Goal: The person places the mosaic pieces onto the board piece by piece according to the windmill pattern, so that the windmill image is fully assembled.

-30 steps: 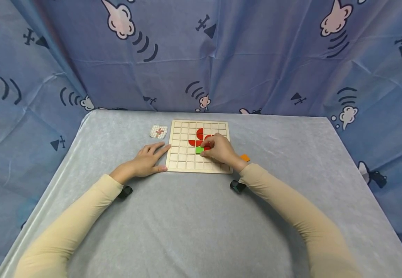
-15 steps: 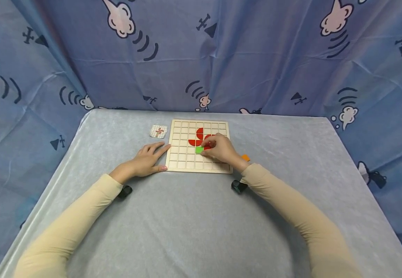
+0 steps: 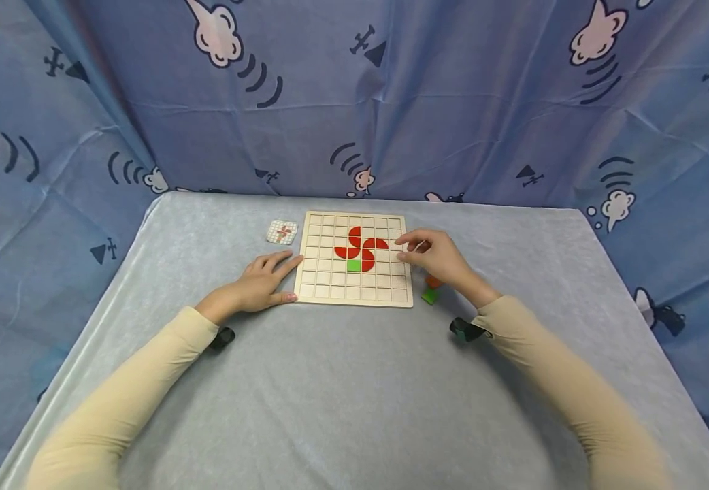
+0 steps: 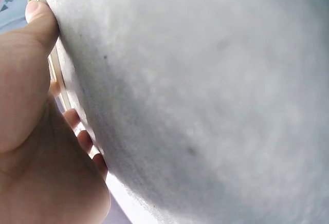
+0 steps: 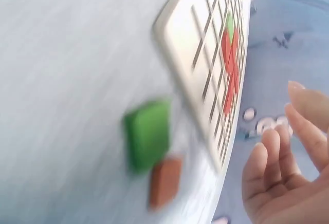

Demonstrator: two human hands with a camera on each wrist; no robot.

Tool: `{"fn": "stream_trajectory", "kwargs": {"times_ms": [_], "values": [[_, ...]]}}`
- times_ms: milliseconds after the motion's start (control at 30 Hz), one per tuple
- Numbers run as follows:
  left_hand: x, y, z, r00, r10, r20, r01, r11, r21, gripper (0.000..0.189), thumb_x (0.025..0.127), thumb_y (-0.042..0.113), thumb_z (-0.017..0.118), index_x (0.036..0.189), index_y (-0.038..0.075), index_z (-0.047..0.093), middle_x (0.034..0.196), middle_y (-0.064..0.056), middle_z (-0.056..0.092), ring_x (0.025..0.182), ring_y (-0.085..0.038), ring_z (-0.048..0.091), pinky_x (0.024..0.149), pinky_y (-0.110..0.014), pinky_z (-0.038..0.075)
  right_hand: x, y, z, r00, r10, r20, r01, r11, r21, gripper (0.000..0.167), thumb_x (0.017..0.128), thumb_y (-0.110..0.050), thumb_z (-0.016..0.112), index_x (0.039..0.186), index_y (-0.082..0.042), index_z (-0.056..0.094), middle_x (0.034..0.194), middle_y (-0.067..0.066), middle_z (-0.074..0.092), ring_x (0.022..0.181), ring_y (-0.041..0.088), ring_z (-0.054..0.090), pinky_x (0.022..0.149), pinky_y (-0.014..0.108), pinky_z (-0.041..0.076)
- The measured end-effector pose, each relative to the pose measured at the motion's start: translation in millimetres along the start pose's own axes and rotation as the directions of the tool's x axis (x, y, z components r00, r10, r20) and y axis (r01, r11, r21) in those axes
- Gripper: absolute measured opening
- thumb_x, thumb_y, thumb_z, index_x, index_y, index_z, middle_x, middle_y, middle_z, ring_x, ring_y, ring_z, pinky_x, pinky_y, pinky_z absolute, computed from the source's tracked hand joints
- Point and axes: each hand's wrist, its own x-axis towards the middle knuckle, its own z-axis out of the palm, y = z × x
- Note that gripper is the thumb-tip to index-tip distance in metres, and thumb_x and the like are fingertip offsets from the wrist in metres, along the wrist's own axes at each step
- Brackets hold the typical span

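Observation:
A wooden grid board (image 3: pixel 324 286) lies on the table. Red curved pieces (image 3: pixel 368 260) form a pinwheel in its middle cells, and a green square tile (image 3: pixel 354 266) sits in a cell just below them. At the board's left edge my left hand (image 3: pixel 259 284) rests with fingers spread, index finger and thumb touching the rim. My right hand (image 3: pixel 439 257) hovers over the right edge, fingers loosely bent; nothing shows between them in the right wrist view. Below that hand lie a loose green block (image 5: pixel 148 135) and an orange block (image 5: pixel 165 183), beside the board.
A small patterned card (image 3: pixel 282 232) with a red pinwheel on a grid lies left of the board. A pale grey cloth (image 3: pixel 330 395) covers the table. Blue printed curtains (image 3: pixel 305 122) hang at the back and sides.
My right hand has let go at the pinwheel's middle and moved right, off the pieces. The red pinwheel and the loose green block now show. My left hand has stayed put.

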Motion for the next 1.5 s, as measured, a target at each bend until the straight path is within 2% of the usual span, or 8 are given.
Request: {"fn": "stream_trajectory", "kwargs": {"times_ms": [133,300,433,633,767,1000,1300,1500], "values": [[0.9,-1.4,-0.2,1.0,0.015,-0.013,-0.015,1.0,0.008,0.08,0.099,0.044,0.056,0.16,0.014,0.016,0.163,-0.022,0.014,0.145,-0.05,0.02,0.115,-0.066,0.02,-13.3,17,-21,0.999,0.036,0.014,-0.036,0.999,-0.024,0.034,0.093,-0.022,0.071,0.124,-0.01,0.068,0.113,0.013,0.06,0.092,0.025,0.053,0.068,0.03,0.046],[1.3,-0.3,-3.4,1.0,0.017,-0.008,-0.017,1.0,0.006,0.08,0.098,0.044,0.057,0.16,0.014,0.016,0.164,-0.021,0.014,0.145,-0.049,0.02,0.115,-0.066,0.021,-27.4,38,-41,0.998,0.036,0.049,-0.032,0.996,-0.078,0.037,0.093,-0.022,0.071,0.127,-0.011,0.067,0.125,0.016,0.06,0.103,0.028,0.054,0.079,0.034,0.047],[1.1,0.3,-3.2,1.0,0.005,0.011,-0.005,1.0,0.008,0.08,0.099,0.043,0.057,0.16,0.015,0.015,0.164,-0.021,0.012,0.145,-0.05,0.019,0.115,-0.067,0.022,-33.3,55,-49,0.995,0.024,0.098,-0.013,0.994,-0.11,0.038,0.09,-0.019,0.074,0.127,-0.013,0.068,0.125,0.015,0.06,0.108,0.029,0.054,0.087,0.037,0.044],[-0.3,1.9,-2.6,1.0,-0.004,0.014,0.004,1.0,-0.008,0.079,0.098,0.042,0.058,0.16,0.015,0.016,0.165,-0.02,0.012,0.146,-0.049,0.019,0.114,-0.067,0.023,-33.3,72,-49,0.986,-0.005,0.164,0.026,0.991,-0.128,0.043,0.084,-0.021,0.08,0.125,-0.014,0.07,0.119,0.012,0.061,0.099,0.024,0.051,0.083,0.03,0.041],[1.3,-1.5,0.4,1.0,0.006,0.01,-0.006,1.0,-0.007,0.079,0.099,0.042,0.058,0.16,0.015,0.016,0.165,-0.02,0.012,0.146,-0.049,0.019,0.115,-0.067,0.021,-32.0,75,-48,0.982,-0.015,0.186,0.038,0.992,-0.119,0.042,0.083,-0.019,0.08,0.124,-0.013,0.071,0.12,0.012,0.062,0.097,0.023,0.048,0.08,0.027,0.038],[2.9,-6.0,3.4,1.0,0.001,0.016,-0.001,1.0,0.007,0.079,0.099,0.045,0.055,0.161,0.018,0.013,0.165,-0.017,0.009,0.147,-0.047,0.018,0.117,-0.065,0.019,-38.4,53,-45,0.981,-0.035,0.192,0.06,0.99,-0.127,0.037,0.086,-0.005,0.076,0.122,0.0,0.07,0.12,0.022,0.058,0.096,0.031,0.047,0.078,0.027,0.037],[2.9,-5.5,4.5,1.0,-0.005,0.014,0.005,1.0,-0.019,0.079,0.099,0.045,0.056,0.161,0.018,0.013,0.166,-0.017,0.009,0.147,-0.047,0.017,0.117,-0.065,0.018,-28.9,76,-42,0.987,0.026,0.158,0.001,0.986,-0.167,0.032,0.084,-0.018,0.08,0.115,-0.011,0.074,0.117,0.013,0.059,0.101,0.024,0.051,0.082,0.028,0.038],[3.6,-7.5,5.6,1.0,0.002,0.013,-0.002,1.0,-0.007,0.079,0.099,0.045,0.056,0.161,0.018,0.013,0.165,-0.017,0.01,0.147,-0.048,0.017,0.118,-0.064,0.018,-26.3,77,-38,0.993,0.019,0.117,0.005,0.979,-0.203,0.029,0.082,-0.022,0.082,0.109,-0.014,0.077,0.11,0.01,0.061,0.092,0.021,0.05,0.079,0.03,0.039]]}}
